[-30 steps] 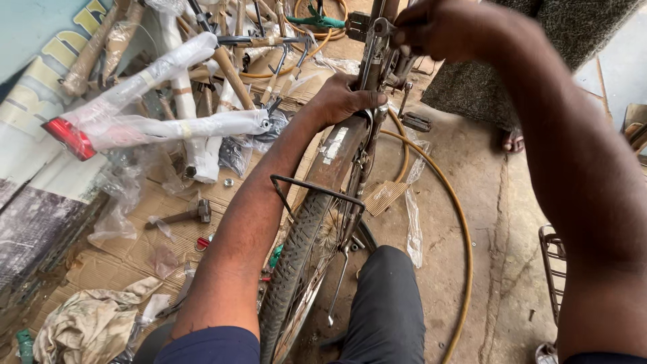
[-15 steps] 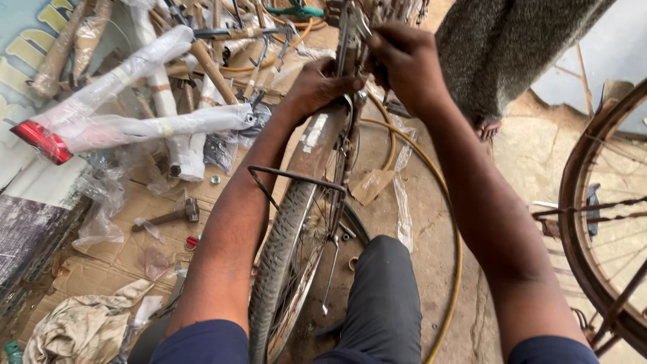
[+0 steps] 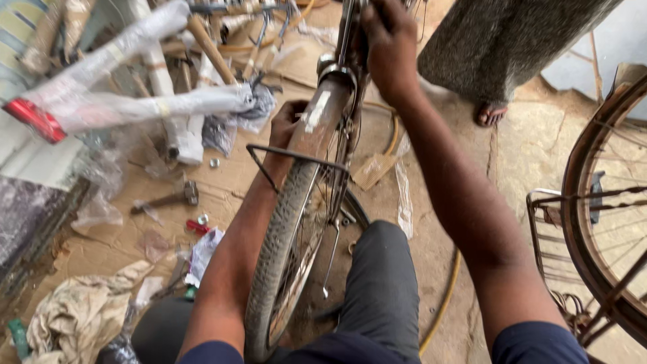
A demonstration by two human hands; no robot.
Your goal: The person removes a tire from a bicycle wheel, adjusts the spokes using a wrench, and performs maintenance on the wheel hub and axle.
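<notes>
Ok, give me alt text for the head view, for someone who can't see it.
A person's left hand grips a bicycle's rusty rear mudguard while the right hand works higher up on the frame, the tyre running between their knees. A hammer, plastic-wrapped bicycle parts and rags lie on the floor to the left.
</notes>
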